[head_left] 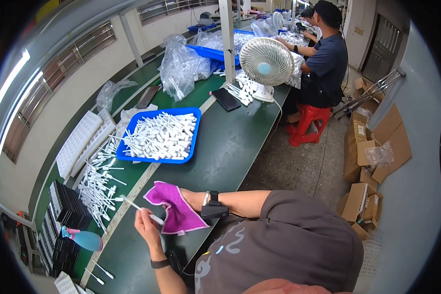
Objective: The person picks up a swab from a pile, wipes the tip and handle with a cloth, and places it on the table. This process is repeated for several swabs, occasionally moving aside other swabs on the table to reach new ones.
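A slim white stick [130,203] with a thicker handle is pinched in my left hand [148,229], tilted up toward the left. Its lower end meets the edge of a purple cloth [180,215] with a pale border. My right hand [193,199] grips this cloth, which drapes over and hides most of its fingers. Left of my hands, a loose pile of similar white sticks [95,191] lies along the table. Beyond them sits a blue tray [197,134] heaped with more white sticks [161,137].
At the left stand stacked black trays [68,206] and a blue spray bottle [85,239]; white trays [81,139] lie behind. A phone [225,99], a white fan [267,61] and plastic bags [181,66] are farther off. A co-worker [326,59] sits on a red stool [308,125].
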`<act>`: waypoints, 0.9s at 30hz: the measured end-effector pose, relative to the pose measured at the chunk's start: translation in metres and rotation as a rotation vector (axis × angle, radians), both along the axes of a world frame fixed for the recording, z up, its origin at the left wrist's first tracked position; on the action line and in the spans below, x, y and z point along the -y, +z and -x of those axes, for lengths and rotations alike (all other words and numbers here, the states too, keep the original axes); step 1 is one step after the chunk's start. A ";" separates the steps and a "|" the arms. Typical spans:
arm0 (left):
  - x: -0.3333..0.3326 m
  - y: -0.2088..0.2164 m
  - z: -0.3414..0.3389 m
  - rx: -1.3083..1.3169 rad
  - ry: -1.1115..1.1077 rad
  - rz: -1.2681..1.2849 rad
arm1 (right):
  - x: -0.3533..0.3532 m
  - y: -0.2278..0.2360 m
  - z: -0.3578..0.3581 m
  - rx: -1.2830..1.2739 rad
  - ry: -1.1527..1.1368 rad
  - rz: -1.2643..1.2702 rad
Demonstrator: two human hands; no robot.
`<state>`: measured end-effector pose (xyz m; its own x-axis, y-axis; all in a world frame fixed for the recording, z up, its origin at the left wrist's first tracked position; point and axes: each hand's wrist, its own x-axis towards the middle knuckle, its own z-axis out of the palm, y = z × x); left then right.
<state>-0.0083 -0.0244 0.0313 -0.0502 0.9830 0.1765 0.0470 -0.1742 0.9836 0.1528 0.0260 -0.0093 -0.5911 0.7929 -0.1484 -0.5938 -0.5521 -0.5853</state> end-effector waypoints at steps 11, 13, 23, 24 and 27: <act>0.004 -0.005 -0.008 -0.215 -0.647 0.497 | -0.021 0.002 -0.028 -0.029 -0.182 -0.042; 0.004 -0.008 0.001 -0.230 -0.705 0.535 | -0.025 0.004 -0.040 0.023 -0.291 -0.084; -0.004 -0.009 0.021 0.362 -0.447 0.196 | -0.021 -0.012 -0.034 -0.063 -0.128 -0.044; -0.006 -0.006 0.021 0.420 -0.297 0.160 | -0.020 -0.008 -0.030 0.008 -0.063 -0.110; -0.015 0.010 0.025 0.465 -0.135 0.249 | -0.017 -0.003 -0.026 0.067 0.116 -0.048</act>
